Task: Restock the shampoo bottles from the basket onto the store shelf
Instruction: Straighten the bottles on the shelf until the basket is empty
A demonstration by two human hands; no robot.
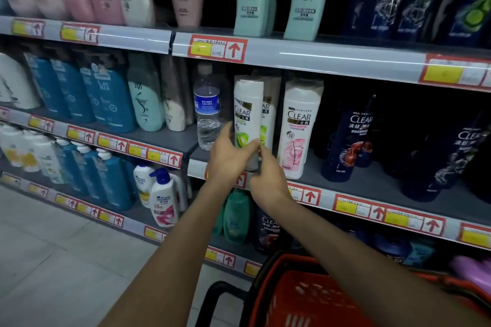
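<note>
Left hand wraps white Clear bottle low on body, standing at front of middle shelf; right hand pinches its lower edge. Placement near done, release pending. Red basket below: contents unclear through mesh, so remaining stock cannot be told. Water bottle just left.

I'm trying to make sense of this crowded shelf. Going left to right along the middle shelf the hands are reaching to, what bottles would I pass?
Teal-blue pump bottles → pale green bottle → clear water bottle → white CLEAR bottle with green label, which both hands touch → white CLEAR bottle with pink label → dark blue CLEAR bottles.
</note>
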